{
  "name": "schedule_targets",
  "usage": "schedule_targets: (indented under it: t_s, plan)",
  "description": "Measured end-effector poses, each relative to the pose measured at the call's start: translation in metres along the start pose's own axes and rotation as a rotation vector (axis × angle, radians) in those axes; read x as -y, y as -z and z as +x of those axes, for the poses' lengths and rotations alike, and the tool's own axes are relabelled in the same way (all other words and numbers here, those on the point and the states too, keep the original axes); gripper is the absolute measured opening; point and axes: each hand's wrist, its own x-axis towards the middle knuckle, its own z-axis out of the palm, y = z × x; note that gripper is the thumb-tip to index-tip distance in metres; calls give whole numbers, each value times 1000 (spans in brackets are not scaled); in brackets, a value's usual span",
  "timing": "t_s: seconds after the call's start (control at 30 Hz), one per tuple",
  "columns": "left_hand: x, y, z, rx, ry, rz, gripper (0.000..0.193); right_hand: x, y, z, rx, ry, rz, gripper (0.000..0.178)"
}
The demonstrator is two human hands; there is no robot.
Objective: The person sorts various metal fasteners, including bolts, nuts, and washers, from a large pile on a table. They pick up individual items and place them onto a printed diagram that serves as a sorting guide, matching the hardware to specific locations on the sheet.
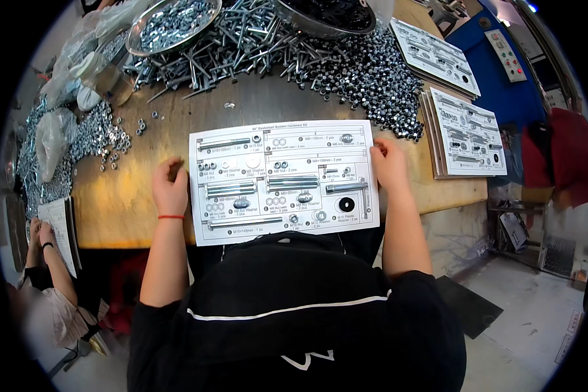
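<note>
A white board (294, 153) printed with outlines of fasteners is in front of my torso at the table's near edge. Several bolts (293, 183), some nuts and a black ring washer (346, 204) show on its face; whether every one is real or printed I cannot tell. My left hand (170, 188) is at the board's left edge with its fingers curled. On the opposite edge, near the upper corner, my right hand (390, 163) has its fingers bent against the board. The undersides of both grips are hidden.
Heaped bolts (242, 46) and nuts (385, 85) cover the table's far side, with a metal bowl (134, 42) of small parts among them. Stacks of similar boards (467, 134) stand at the right. Clear bags (55, 134) lie left, where another person's hands (42, 235) hold a board.
</note>
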Motion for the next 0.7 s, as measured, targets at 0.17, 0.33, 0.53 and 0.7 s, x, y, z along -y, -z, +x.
schedule_targets:
  t_s: [0.17, 0.33, 0.53, 0.7]
  plan:
    - [-37, -10, -22, 175, 243, -236, 39, -9, -6, -19, 16, -117, 296, 25]
    - [-46, -15, -23, 268, 309, -408, 45, -24, -2, -40, -24, -145, 299, 25]
    - [-74, -31, -39, 363, 345, -497, 45, -48, 19, -48, -87, -201, 113, 27]
    - [-57, -40, -22, 403, 221, -405, 44, 0, 30, -26, -115, -21, -101, 37]
